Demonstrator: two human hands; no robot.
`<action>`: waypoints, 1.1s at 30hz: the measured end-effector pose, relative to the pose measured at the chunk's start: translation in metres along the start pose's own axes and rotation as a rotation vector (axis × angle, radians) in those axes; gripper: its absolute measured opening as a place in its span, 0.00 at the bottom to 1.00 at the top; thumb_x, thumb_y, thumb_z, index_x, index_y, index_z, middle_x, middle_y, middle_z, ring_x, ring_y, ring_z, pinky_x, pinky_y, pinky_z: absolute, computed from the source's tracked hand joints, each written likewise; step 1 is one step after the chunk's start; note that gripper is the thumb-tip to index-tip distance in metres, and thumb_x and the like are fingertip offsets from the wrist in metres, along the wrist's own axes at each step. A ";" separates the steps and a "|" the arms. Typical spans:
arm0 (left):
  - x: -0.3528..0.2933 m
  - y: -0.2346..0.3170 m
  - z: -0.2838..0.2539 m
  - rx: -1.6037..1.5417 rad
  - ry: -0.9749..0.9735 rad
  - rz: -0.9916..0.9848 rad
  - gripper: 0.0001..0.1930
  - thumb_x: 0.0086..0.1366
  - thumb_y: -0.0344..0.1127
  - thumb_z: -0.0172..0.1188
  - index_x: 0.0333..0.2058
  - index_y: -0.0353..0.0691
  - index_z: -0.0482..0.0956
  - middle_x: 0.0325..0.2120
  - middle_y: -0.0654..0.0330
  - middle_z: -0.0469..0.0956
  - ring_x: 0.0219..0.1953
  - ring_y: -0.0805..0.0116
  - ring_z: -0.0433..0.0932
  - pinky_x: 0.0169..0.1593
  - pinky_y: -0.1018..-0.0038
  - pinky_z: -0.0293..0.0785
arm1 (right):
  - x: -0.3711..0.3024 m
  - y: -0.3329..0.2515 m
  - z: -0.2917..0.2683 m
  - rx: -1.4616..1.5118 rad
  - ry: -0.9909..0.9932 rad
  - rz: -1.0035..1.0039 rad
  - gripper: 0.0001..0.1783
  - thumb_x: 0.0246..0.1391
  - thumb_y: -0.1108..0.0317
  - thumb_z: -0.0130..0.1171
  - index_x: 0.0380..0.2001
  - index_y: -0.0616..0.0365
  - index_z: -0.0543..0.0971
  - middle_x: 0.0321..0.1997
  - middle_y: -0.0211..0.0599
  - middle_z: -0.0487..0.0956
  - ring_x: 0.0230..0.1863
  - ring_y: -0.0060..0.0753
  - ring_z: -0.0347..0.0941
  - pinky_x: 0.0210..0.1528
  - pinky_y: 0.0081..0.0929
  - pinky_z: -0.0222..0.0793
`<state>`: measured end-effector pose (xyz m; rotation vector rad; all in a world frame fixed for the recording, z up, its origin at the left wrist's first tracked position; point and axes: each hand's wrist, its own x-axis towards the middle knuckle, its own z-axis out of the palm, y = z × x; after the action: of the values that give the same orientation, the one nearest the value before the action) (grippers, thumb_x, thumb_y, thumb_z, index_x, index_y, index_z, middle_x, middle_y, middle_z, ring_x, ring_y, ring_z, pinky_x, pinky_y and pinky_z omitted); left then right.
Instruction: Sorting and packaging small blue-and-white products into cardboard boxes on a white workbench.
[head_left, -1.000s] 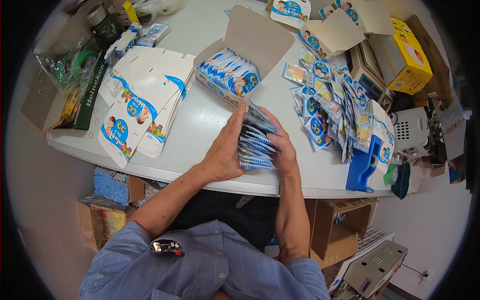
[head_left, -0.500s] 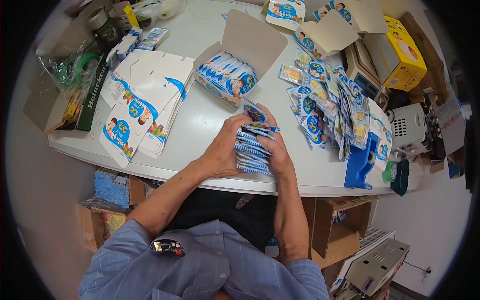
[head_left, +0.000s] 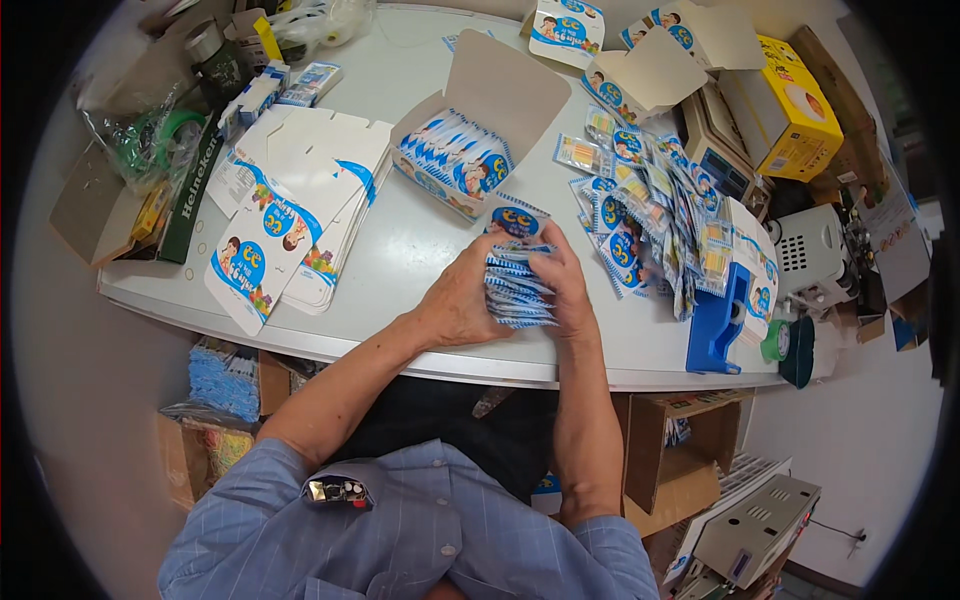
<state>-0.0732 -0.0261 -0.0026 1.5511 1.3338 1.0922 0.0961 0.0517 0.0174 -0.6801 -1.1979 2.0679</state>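
Note:
Between my two hands, over the table's front part, is a stack of small blue-and-white sachets (head_left: pixel 519 288). My left hand (head_left: pixel 462 298) wraps round the stack's left side. My right hand (head_left: pixel 568 282) closes on its right side, thumb across the upper sachets. The topmost sachet faces up at the far end of the stack. Just beyond my hands stands an open carton (head_left: pixel 435 182) with its lid raised, holding a row of sachets (head_left: pixel 455 148) on edge. To the right lies a loose heap of sachets (head_left: pixel 650 205), some showing coloured strips through clear fronts.
Flat printed cartons (head_left: pixel 262 250) are piled at left, beside a green box (head_left: pixel 190 205). A blue tape dispenser (head_left: pixel 715 335) stands at the right front edge. Behind the heap are a scale (head_left: pixel 728 165), a yellow box (head_left: pixel 795 115) and more open cartons (head_left: pixel 655 70).
My hands have shifted slightly with the stack, and its sachets are pressed more evenly together. The top sachet is now tilted more into view. My right fingers have moved along the stack's side.

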 end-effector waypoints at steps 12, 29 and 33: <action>0.000 0.006 -0.004 -0.009 -0.001 -0.003 0.52 0.40 0.38 0.80 0.63 0.36 0.59 0.52 0.44 0.75 0.55 0.45 0.76 0.61 0.58 0.72 | 0.023 -0.020 -0.005 -0.204 0.406 -0.165 0.14 0.66 0.65 0.59 0.47 0.65 0.81 0.38 0.33 0.85 0.36 0.22 0.79 0.42 0.24 0.74; 0.147 0.073 -0.155 0.137 -0.276 -0.418 0.18 0.38 0.40 0.78 0.29 0.39 0.87 0.31 0.57 0.85 0.34 0.65 0.83 0.39 0.70 0.78 | 0.059 -0.047 0.031 -1.460 0.052 -0.346 0.21 0.52 0.72 0.53 0.51 0.50 0.78 0.38 0.47 0.79 0.42 0.56 0.78 0.44 0.50 0.74; 0.168 0.063 -0.135 0.317 -0.372 -0.521 0.21 0.36 0.46 0.80 0.27 0.38 0.88 0.32 0.56 0.85 0.35 0.61 0.84 0.40 0.66 0.80 | 0.060 -0.035 0.024 -1.356 0.105 -0.388 0.15 0.51 0.73 0.54 0.44 0.53 0.77 0.38 0.49 0.79 0.42 0.58 0.78 0.45 0.52 0.74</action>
<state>-0.1711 0.1371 0.1163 1.4131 1.5687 0.2651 0.0492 0.0965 0.0528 -0.9670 -2.3685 0.6669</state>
